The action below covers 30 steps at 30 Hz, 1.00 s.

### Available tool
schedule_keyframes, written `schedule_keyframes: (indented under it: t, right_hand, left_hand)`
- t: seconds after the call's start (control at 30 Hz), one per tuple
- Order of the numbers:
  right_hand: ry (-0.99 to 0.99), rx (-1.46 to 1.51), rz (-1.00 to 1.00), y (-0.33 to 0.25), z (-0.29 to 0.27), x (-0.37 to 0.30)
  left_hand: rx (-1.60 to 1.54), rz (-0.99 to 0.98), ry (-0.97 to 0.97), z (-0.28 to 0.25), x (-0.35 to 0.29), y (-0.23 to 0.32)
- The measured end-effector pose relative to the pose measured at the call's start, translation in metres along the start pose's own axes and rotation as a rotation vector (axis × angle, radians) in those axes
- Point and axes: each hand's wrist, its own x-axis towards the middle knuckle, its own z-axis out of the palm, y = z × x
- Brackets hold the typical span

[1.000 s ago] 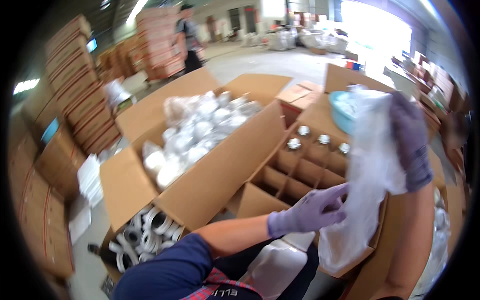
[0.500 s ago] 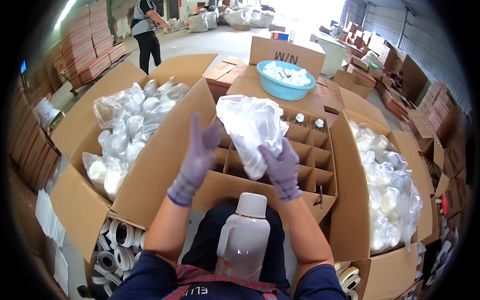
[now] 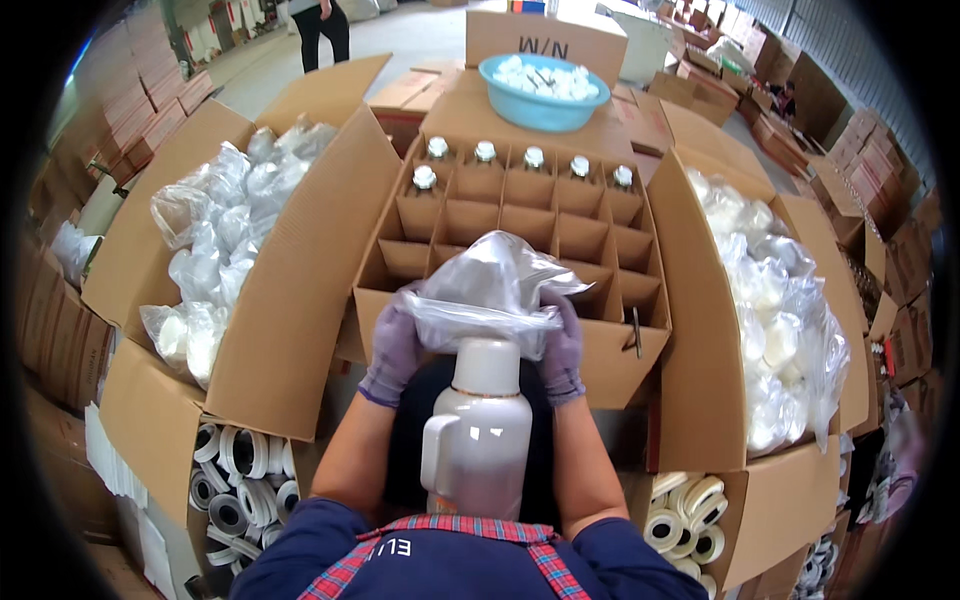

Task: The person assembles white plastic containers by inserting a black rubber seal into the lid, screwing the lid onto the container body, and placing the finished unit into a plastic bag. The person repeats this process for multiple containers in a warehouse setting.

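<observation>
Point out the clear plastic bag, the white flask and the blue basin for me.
clear plastic bag [image 3: 492, 285]: head view, on its crumpled middle.
white flask [image 3: 480, 440]: head view, on its body.
blue basin [image 3: 520, 108]: head view, on its front wall.

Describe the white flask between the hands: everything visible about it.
The flask is a glossy white jug, seemingly plastic, with a side handle on its left and a thin gold ring below the neck. It stands upright at the person's lap. A clear bag, held by the left hand and right hand, covers its cap.
</observation>
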Motion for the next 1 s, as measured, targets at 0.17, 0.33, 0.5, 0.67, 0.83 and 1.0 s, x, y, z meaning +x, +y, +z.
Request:
schedule_keyframes:
  t: [0.17, 0.33, 0.5, 0.67, 0.83, 1.0]
  right_hand:
    - [-0.177, -0.541, -0.107, -0.033, 0.016, -0.064]
    - [0.025, -0.932, -0.470, -0.038, 0.012, -0.124]
    - [0.073, -1.041, -0.673, -0.049, 0.021, -0.150]
    - [-0.189, -0.981, -0.610, -0.059, 0.022, -0.150]
    - [-0.551, -0.999, -0.476, -0.069, 0.005, -0.180]
    - [-1.032, -0.684, 0.375, -0.077, -0.047, -0.259]
  left_hand:
    - [0.309, 0.052, -0.115, 0.002, -0.075, 0.015]
    - [0.793, 0.340, -0.180, -0.007, -0.130, 0.047]
    - [0.742, 0.499, -0.341, -0.022, -0.144, 0.053]
    - [1.100, 0.455, -0.146, -0.001, -0.140, 0.065]
    - [1.000, 0.901, -0.187, -0.009, -0.170, 0.055]
    - [0.736, -0.131, -0.707, -0.063, -0.268, 0.055]
